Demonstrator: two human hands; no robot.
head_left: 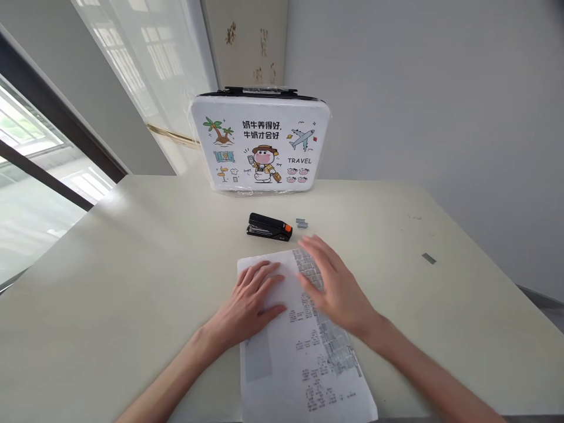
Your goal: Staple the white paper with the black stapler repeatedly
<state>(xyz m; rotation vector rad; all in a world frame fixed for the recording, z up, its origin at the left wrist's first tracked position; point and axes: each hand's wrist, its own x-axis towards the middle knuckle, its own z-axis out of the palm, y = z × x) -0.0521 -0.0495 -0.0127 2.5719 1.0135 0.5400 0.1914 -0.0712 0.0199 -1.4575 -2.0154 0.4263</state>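
Observation:
My left hand lies flat on a printed sheet of white paper, with its fingers spread. Over the upper right part of the sheet is my right hand, slightly blurred, thumb and fingers apart and nothing between them. I cannot tell whether it touches the paper. Down the sheet's right side runs a grey, brick-like band, partly hidden by that hand; whether it is printed or made of staples is unclear. A black stapler with an orange button lies just beyond the sheet. Small grey staple strips rest beside it.
A white case with cartoon travel pictures and a black handle stands upright at the table's back, wrapped in clear plastic. Another grey strip lies on the pale table to the right. A grey wall rises behind.

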